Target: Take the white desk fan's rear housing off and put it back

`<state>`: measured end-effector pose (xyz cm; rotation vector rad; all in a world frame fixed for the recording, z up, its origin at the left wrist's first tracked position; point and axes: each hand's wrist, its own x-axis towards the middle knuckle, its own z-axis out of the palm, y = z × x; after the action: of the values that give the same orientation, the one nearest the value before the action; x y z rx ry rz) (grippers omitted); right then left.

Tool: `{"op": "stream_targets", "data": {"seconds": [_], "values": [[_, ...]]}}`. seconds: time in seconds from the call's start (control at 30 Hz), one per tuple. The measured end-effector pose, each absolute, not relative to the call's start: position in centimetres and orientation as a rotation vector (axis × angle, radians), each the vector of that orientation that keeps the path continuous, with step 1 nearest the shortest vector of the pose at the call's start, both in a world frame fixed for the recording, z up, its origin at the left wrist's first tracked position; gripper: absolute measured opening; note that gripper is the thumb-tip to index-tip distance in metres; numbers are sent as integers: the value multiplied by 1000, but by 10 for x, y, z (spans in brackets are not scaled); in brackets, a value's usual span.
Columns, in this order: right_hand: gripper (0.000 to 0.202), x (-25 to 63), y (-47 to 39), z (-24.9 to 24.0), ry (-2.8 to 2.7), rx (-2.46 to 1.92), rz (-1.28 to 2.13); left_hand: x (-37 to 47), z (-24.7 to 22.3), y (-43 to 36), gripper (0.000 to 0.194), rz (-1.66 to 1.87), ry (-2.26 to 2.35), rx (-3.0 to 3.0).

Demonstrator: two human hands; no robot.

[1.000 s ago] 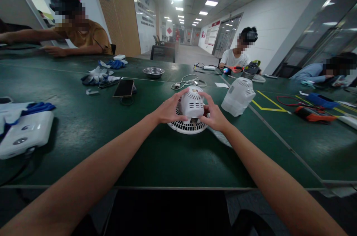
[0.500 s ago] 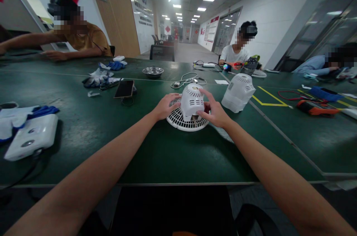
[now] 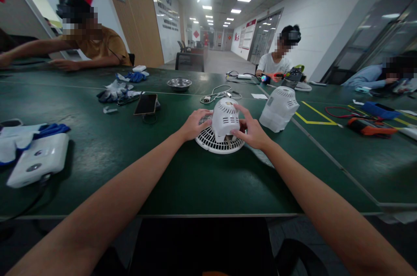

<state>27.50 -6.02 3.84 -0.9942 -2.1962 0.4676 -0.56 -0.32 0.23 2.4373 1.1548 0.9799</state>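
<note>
A white fan's motor housing (image 3: pixel 225 121) with vent slots stands on its round white grille (image 3: pixel 208 140), which lies on the green table. My right hand (image 3: pixel 252 130) grips the housing from the right, index finger on top and thumb low at the front. From the left, my left hand (image 3: pixel 196 125) holds the fan, its fingertips against the housing and over the grille's edge. Something brownish shows in the opening at the housing's lower front, too small to name. Right of the fan stands a translucent white plastic cover (image 3: pixel 279 108).
Behind the fan are a coiled white cable (image 3: pixel 218 94) and a metal bowl (image 3: pixel 179 84). Leftward lie a phone (image 3: pixel 146 104), gloves (image 3: pixel 117 91) and a white power bank (image 3: pixel 39 161). An orange multimeter (image 3: pixel 371 127) lies right. Several people sit around the table.
</note>
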Motion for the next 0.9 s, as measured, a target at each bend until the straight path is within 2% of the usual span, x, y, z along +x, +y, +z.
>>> {"op": "stream_targets", "data": {"seconds": [0.9], "values": [[85,272,-63,39,-2176,-1009,447,-6,4,-4,58,996,1148,2440]]}}
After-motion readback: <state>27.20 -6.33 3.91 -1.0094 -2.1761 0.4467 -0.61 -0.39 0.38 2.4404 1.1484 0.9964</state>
